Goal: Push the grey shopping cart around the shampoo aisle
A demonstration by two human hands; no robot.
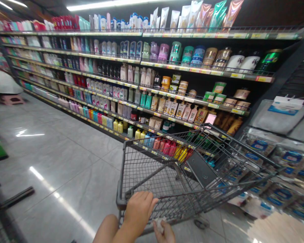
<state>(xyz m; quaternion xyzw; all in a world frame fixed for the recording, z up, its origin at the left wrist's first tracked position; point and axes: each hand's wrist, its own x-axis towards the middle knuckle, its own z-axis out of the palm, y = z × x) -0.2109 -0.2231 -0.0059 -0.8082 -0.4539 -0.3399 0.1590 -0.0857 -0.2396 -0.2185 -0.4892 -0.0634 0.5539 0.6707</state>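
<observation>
A grey wire shopping cart (152, 165) stands at an angle in front of me, with its basket bare in the part I see. My left hand (139, 209) is closed over the cart's near side rim, close to its left corner; the fingertips are hidden. Lower down, at the bottom edge of the view, my right hand (166, 232) pinches a small whitish crumpled piece (160, 225) beside the cart's lower frame. What that piece is cannot be made out clearly. A rounded patch of bare skin (106, 227) shows left of my left forearm.
Long shelves (139, 60) of bottles, jars and tubes run behind the cart. Packaged goods (288, 158) hang close on the right. A person in white (3, 81) is at far left by a pink stool (12, 99). Grey tiled floor (73, 158) lies between.
</observation>
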